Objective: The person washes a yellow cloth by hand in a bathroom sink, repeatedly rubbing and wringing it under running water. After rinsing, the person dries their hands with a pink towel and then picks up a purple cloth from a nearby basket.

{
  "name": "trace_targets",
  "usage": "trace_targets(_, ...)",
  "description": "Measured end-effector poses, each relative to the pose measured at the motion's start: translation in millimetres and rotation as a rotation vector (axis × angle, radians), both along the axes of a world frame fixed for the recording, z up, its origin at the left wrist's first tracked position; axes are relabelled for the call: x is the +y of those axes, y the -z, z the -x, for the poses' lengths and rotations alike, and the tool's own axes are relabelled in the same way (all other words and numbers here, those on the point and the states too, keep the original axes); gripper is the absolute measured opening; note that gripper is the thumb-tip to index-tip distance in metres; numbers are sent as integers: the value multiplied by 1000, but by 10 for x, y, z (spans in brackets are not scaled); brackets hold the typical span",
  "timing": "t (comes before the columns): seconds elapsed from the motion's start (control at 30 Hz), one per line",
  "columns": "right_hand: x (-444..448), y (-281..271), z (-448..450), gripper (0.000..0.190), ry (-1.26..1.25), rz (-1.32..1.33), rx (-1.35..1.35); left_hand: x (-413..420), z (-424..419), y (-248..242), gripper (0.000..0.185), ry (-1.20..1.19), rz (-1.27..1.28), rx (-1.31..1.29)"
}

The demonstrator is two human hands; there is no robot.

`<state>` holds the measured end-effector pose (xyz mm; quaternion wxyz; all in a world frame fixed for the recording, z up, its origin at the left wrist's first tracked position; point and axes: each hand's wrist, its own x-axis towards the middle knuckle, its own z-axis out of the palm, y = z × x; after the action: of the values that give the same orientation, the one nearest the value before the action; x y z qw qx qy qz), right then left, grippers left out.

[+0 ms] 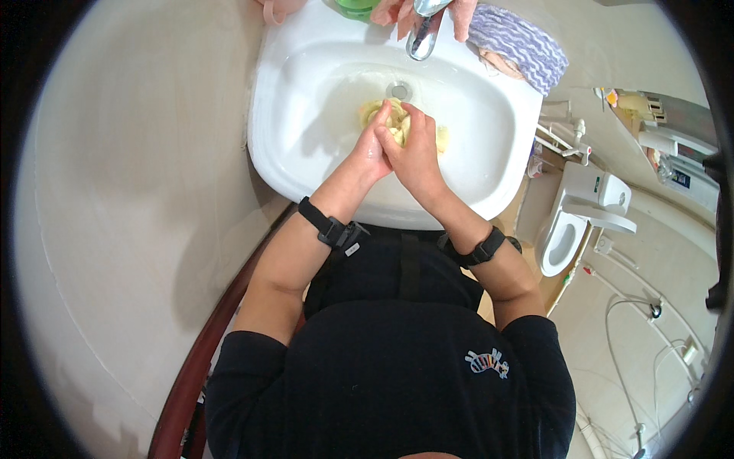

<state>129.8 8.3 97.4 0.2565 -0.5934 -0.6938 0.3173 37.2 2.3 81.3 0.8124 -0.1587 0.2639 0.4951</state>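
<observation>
Both my hands are in the white washbasin (275,129), close together and low over its bottom. My left hand (373,143) and my right hand (417,149) squeeze a wet, pale yellow cloth (367,112) between them. Folds of it bulge out beyond the fingertips, and a flat bit shows to the right of my right hand. The palms hide its middle. Shallow, slightly cloudy water seems to lie around it. Just beyond the cloth is the round metal drain (398,90). A chrome tap (423,43) reaches over the basin from the far rim.
Peach-coloured cloth (390,16) drapes around the tap. A purple-and-white striped towel (516,43) lies on the right back corner. Along the back rim stand a green container (356,7) and a pink cup (281,10). Walls flank the basin; a white toilet (562,241) is at right.
</observation>
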Motion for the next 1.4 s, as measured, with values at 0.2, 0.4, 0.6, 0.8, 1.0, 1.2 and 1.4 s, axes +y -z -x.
trace_targets(0.2,-255,-449,99,20,-424,63,60,-10,41,56,41,-99,53,-105)
trace_targets(0.4,248,-485,76,21,168,3,-149,-5,-31,3,33,-26,9,107)
trace_targets(0.6,-53,-319,84,22,-185,-118,8,91,55,-1,33,1,7,65)
trace_targets(0.8,296,-218,-46,38,153,92,-52,48,-15,110,33,-43,-32,116)
trace_targets(1.0,14,-410,-72,31,-144,579,50,33,164,152,54,59,-13,-34)
trace_targets(1.2,-81,-398,-72,18,-130,88,-128,20,114,164,49,30,-65,-38)
trace_targets(1.4,204,9,-431,34,-245,135,-109,59,76,81,38,-53,-77,108)
